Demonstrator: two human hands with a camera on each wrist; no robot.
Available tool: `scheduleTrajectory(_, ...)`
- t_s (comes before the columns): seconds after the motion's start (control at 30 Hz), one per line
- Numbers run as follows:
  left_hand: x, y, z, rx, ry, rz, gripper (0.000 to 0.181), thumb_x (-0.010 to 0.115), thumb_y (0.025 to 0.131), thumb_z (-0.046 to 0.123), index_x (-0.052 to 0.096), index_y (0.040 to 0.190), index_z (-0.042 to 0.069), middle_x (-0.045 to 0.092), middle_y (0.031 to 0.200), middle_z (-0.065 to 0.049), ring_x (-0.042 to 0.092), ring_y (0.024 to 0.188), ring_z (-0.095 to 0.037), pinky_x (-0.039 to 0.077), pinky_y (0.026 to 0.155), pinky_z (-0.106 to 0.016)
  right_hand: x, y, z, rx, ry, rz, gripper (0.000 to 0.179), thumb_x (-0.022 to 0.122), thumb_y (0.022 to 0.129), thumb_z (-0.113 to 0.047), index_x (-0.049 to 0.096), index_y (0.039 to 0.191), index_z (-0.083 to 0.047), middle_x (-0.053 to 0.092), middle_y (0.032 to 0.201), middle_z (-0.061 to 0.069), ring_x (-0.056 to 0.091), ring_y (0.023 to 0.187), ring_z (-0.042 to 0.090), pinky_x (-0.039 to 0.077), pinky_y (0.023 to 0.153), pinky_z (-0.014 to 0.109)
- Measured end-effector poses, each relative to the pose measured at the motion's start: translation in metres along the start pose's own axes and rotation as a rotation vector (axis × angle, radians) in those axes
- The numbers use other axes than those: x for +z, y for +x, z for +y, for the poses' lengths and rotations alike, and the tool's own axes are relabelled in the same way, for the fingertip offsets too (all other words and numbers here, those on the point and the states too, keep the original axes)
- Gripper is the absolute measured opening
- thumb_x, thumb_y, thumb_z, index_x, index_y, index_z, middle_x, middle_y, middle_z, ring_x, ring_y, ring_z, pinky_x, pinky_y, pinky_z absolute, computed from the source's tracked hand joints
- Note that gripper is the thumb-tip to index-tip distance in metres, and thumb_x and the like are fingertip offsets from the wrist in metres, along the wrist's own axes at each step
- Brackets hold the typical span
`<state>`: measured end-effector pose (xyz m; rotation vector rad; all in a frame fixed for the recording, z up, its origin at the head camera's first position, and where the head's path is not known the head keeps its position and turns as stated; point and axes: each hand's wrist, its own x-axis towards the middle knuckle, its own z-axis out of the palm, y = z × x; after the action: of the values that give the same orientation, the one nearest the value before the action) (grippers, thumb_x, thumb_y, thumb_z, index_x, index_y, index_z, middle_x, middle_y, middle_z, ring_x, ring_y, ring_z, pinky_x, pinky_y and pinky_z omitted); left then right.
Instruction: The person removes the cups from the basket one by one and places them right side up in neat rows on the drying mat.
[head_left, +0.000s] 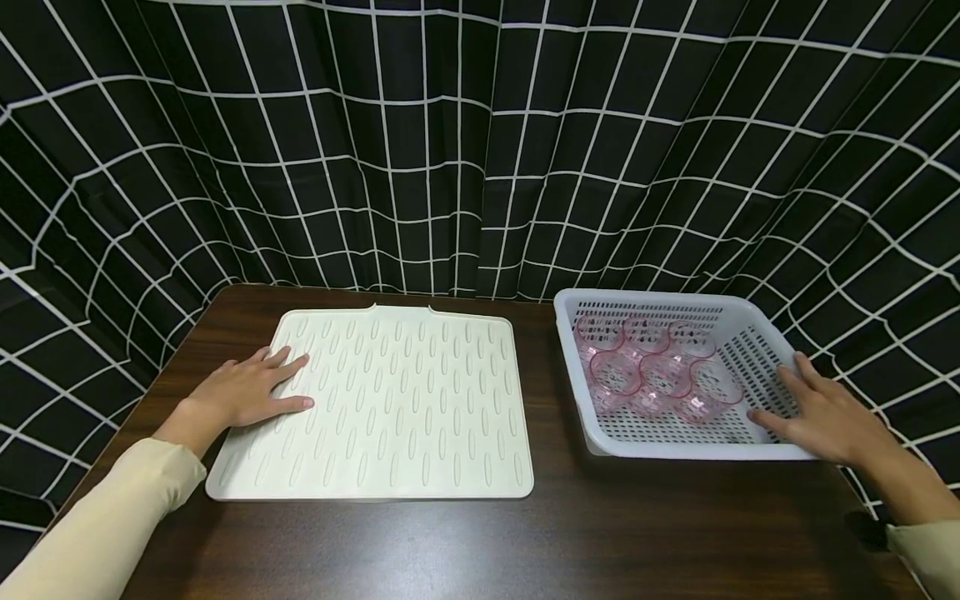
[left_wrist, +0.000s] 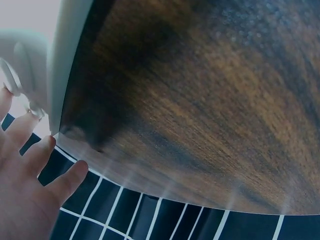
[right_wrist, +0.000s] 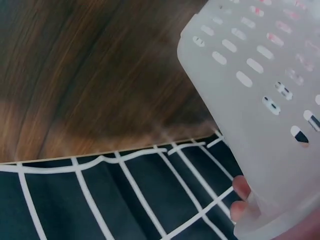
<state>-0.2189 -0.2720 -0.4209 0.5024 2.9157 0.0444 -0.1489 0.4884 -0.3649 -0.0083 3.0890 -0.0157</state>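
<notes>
My left hand (head_left: 251, 392) lies palm down on the left edge of an off-white mat (head_left: 405, 400) with rows of raised oval ridges, its fingers spread. In the left wrist view, fingertips (left_wrist: 36, 150) show beside the mat's pale edge. My right hand (head_left: 828, 412) rests over the right rim of a white perforated plastic basket (head_left: 705, 452), with thumb and index finger reaching over the inside. Two fingertips (right_wrist: 240, 192) show just outside the basket wall in the right wrist view. Inside stand several clear cups with pink rims (head_left: 615, 372), grouped to the left.
Both the mat and the basket sit on a dark brown wooden table (head_left: 450, 550), with a strip of wood between them. A black curtain with a white grid (head_left: 420, 150) hangs behind and along both sides.
</notes>
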Motion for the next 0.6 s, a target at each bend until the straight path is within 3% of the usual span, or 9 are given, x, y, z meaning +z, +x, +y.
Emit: scheduleTrajectory(0.6,-0.002,0.002,0.001,-0.004,-0.008,-0.012,0.094,0.043,0.088,0.078,0.04,0.152,0.009,0.033,0.154,-0.03,0.027,0.14,-0.055,0.027,0.101,-0.076,-0.003,0.006,-0.041,0.033,-0.006,-0.012,0.099,0.047,0.095,-0.063,0.022,0.146,0.019,0.002,0.153,0.043,0.021,0.126,0.072,0.021,0.102,0.076)
